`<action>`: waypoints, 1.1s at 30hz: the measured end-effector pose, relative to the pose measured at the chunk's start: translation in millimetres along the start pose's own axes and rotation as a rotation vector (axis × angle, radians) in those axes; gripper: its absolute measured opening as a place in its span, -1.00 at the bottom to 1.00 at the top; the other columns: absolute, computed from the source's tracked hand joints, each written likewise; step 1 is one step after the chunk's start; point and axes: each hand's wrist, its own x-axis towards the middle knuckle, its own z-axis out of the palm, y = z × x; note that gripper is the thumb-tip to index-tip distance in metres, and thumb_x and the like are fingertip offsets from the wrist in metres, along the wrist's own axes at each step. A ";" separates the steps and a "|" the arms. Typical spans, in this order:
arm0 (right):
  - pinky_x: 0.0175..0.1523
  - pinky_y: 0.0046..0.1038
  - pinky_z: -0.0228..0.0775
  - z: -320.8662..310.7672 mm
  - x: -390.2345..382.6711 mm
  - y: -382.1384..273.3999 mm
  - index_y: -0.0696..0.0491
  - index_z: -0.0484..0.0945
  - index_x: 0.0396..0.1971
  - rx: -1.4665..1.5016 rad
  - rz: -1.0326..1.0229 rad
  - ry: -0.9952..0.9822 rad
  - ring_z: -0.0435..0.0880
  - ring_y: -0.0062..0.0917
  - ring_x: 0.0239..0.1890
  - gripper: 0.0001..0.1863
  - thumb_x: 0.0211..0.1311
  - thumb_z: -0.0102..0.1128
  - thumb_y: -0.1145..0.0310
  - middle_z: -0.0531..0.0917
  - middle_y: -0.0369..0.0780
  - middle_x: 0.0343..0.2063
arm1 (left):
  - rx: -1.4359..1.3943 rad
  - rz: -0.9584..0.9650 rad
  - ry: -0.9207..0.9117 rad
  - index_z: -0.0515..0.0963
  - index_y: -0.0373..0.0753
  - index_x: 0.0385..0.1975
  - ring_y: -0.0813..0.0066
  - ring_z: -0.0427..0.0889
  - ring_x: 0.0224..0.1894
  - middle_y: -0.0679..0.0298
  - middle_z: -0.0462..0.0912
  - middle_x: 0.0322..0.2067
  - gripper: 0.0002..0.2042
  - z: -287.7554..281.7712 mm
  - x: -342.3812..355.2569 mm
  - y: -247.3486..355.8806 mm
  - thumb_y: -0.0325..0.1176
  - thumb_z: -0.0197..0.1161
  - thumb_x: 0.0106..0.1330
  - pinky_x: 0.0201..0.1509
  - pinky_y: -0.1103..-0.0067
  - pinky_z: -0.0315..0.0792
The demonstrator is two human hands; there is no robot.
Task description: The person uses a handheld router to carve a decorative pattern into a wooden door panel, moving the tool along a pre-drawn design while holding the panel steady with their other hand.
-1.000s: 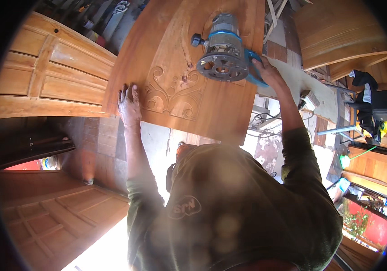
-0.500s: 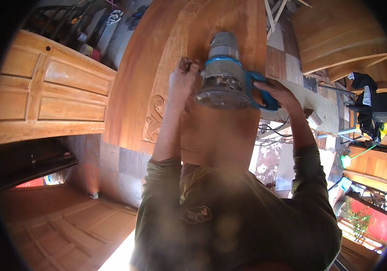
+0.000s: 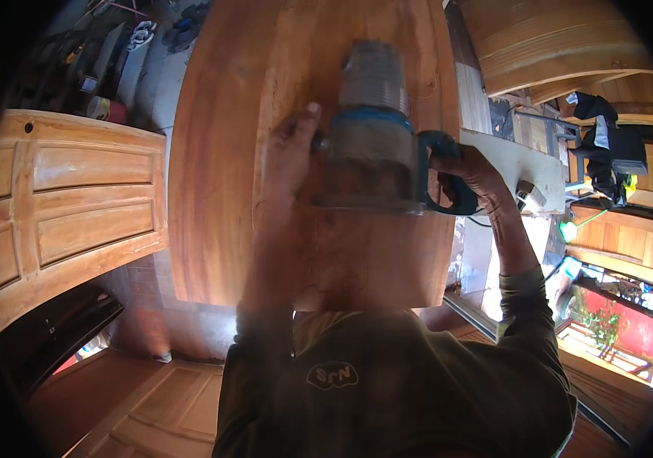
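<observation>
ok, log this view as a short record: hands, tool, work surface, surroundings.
left hand: blurred, at the router's left side; grip unclear
right hand: closed around the blue loop handle
tool: router, motor blurred, blue band; contact with panel unclear
work surface: broad wooden panel, beneath router
left surroundings: paneled wooden door
right surroundings: black boxy item, green plant

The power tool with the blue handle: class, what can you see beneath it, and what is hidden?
The brown wooden panel lies beneath the power tool. The patch directly below is covered; whether they touch is unclear.
</observation>
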 end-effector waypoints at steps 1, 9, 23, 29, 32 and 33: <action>-0.62 -0.58 0.41 9.4 -0.1 -3.9 0.16 0.67 -0.24 0.005 -0.060 0.008 0.59 -0.62 -0.73 -0.66 0.13 0.57 0.25 0.64 -0.27 -0.65 | -0.016 0.055 -0.019 0.71 -0.25 -0.23 0.47 0.63 -0.24 0.28 0.70 -0.39 -0.52 -9.8 6.9 0.1 0.15 0.29 0.41 -0.02 0.50 0.47; -0.49 -0.62 0.50 73.9 32.3 -13.3 0.17 0.66 -0.07 -0.073 -0.439 0.081 0.67 -0.70 -0.53 -0.62 0.16 0.57 0.37 0.75 -0.29 -0.44 | -0.262 0.408 0.080 0.57 -0.29 -0.47 0.65 0.46 -0.35 0.38 0.57 -0.48 -0.68 -60.9 35.8 20.3 -0.25 0.18 0.54 -0.20 0.58 0.34; -0.12 -0.59 0.62 120.7 83.2 -6.6 0.01 0.66 -0.19 -0.508 -0.888 0.463 0.69 -0.77 -0.28 -0.56 -0.03 0.72 0.23 0.74 -0.38 -0.36 | -0.312 0.801 0.249 0.49 -0.25 -0.49 0.73 0.26 -0.42 0.51 0.38 -0.52 -0.69 -85.6 102.2 -3.6 -0.27 0.15 0.56 -0.34 0.65 0.15; -0.18 -0.59 0.61 126.5 95.0 4.1 0.03 0.65 -0.21 -0.379 -0.974 0.392 0.69 -0.74 -0.34 -0.63 0.05 0.66 0.26 0.71 -0.37 -0.41 | -0.140 0.873 0.201 0.59 -0.28 -0.34 0.69 0.38 -0.37 0.45 0.50 -0.45 -0.70 -101.7 120.2 -15.1 -0.22 0.08 0.57 -0.28 0.65 0.28; -0.26 -0.58 0.54 132.0 89.0 3.6 0.11 0.63 -0.13 -0.260 -0.986 0.231 0.65 -0.66 -0.39 -0.65 0.11 0.56 0.36 0.68 -0.31 -0.40 | -0.145 0.904 0.160 0.60 -0.38 0.01 0.61 0.53 -0.11 0.33 0.65 -0.14 -0.72 -112.7 129.5 -24.9 -0.33 0.06 0.54 0.05 0.62 0.40; -0.25 -0.56 0.52 133.6 84.1 -0.9 0.13 0.63 -0.09 -0.226 -0.963 0.172 0.64 -0.62 -0.38 -0.62 0.12 0.54 0.39 0.68 -0.29 -0.38 | -0.127 0.864 0.122 0.59 -0.35 0.03 0.61 0.53 -0.11 0.34 0.64 -0.13 -0.70 -116.1 129.0 -23.7 -0.30 0.03 0.55 0.04 0.61 0.41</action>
